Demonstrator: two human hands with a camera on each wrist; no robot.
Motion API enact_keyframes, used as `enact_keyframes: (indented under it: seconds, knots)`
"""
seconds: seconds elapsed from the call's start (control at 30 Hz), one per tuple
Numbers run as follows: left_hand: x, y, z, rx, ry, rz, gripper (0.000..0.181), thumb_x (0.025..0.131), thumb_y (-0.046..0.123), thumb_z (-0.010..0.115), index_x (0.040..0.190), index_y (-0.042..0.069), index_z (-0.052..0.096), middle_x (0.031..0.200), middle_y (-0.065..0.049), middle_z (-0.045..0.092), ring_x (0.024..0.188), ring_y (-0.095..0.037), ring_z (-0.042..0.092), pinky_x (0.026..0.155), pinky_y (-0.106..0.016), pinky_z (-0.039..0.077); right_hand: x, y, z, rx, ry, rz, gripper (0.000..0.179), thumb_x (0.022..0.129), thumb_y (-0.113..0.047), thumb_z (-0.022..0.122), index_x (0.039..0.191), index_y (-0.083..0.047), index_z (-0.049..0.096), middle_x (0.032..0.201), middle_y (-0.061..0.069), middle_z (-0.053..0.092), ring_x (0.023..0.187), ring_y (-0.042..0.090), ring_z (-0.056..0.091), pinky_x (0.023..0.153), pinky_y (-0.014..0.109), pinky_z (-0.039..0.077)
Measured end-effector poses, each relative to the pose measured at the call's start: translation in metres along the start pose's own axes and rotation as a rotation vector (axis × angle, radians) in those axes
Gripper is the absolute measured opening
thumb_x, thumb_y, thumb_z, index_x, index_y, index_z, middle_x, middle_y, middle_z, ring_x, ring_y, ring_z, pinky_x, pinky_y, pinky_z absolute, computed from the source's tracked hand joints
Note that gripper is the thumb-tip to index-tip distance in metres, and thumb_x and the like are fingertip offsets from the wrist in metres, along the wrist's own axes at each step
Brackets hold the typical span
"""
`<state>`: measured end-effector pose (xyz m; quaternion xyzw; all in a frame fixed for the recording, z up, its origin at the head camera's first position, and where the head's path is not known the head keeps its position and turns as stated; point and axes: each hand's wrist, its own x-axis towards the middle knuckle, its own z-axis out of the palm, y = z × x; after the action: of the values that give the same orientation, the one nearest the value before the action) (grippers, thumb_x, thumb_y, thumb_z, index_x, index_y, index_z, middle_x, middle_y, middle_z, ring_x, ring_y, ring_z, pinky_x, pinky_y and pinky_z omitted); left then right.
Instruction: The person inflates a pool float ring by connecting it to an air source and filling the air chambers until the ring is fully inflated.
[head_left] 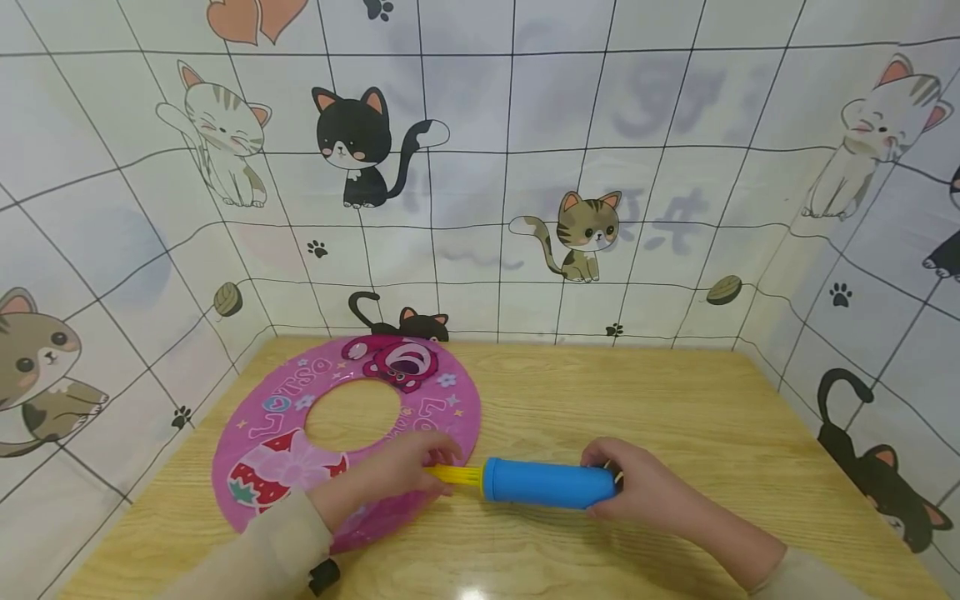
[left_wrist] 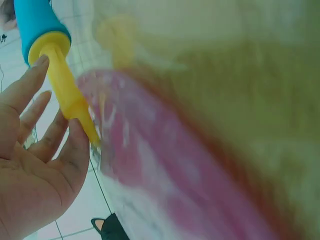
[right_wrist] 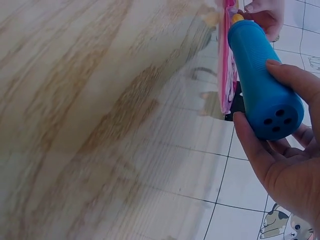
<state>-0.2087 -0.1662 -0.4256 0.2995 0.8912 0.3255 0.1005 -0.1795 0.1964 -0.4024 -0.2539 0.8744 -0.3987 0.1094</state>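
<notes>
A blue hand pump (head_left: 551, 484) with a yellow nozzle (head_left: 459, 475) lies level across the front of the table. The right hand (head_left: 645, 492) grips the pump's blue rear end, which has several small holes, with thumb and fingers on opposite sides. At the other end, my left hand (head_left: 397, 475) pinches the yellow nozzle between thumb and fingers. The nozzle's thin tip meets clear plastic at the edge of a pink swim ring (left_wrist: 150, 150). That ring looks flat and lies at the left, with a bear and strawberry print; the left forearm covers part of it.
The wood-grain table (head_left: 615, 392) is bounded at the back and sides by a white gridded cloth (head_left: 480, 183) printed with cartoon cats. A small black object (head_left: 324, 576) shows beneath the left sleeve.
</notes>
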Motion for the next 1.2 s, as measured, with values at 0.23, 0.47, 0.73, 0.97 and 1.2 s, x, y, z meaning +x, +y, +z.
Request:
enact_keyframes:
  seconds: [0.23,0.47,0.73,0.97,1.2]
  knots:
    - [0.001,0.014,0.015,-0.129,0.013,-0.075,0.042,0.081,0.019,0.081,0.118,0.013,0.064,0.115,0.001,0.065,0.110,-0.022,0.060,0.098,-0.043,0.047,0.002,-0.005,0.001,0.018,0.017,0.025,0.049,0.071,-0.014,0.087,0.110,-0.007,0.060,0.107,0.007,0.059,0.090,0.024,0.057,0.067,0.033,0.053]
    - [0.003,0.020,0.027,-0.238,0.034,-0.127,0.050,0.081,0.019,0.082,0.123,0.014,0.056,0.122,-0.007,0.063,0.116,-0.029,0.058,0.097,-0.046,0.048,0.001,-0.007,0.002,0.040,0.041,0.034,0.049,0.071,-0.017,0.087,0.111,-0.008,0.060,0.109,0.008,0.058,0.091,0.024,0.057,0.067,0.032,0.054]
    - [0.006,0.023,0.032,-0.202,0.028,-0.140,0.059,0.080,0.022,0.082,0.131,0.020,0.052,0.122,-0.005,0.062,0.114,-0.027,0.058,0.098,-0.048,0.046,-0.002,-0.003,0.001,0.107,0.062,0.052,0.052,0.071,-0.021,0.088,0.114,-0.007,0.061,0.113,0.010,0.058,0.094,0.026,0.058,0.071,0.033,0.054]
    - [0.005,0.022,0.030,-0.244,0.009,-0.116,0.053,0.083,0.023,0.079,0.130,0.022,0.053,0.126,-0.004,0.060,0.118,-0.027,0.055,0.100,-0.050,0.044,-0.008,0.001,-0.002,0.166,0.081,0.020,0.053,0.072,-0.022,0.088,0.115,-0.005,0.061,0.115,0.013,0.057,0.097,0.030,0.058,0.073,0.031,0.055]
    - [0.005,0.023,0.027,-0.274,0.009,-0.101,0.046,0.087,0.023,0.075,0.129,0.021,0.054,0.128,-0.004,0.059,0.120,-0.028,0.055,0.099,-0.048,0.046,-0.018,0.000,-0.010,0.187,0.110,-0.016,0.052,0.074,-0.021,0.086,0.115,-0.003,0.060,0.115,0.016,0.056,0.097,0.032,0.056,0.073,0.032,0.056]
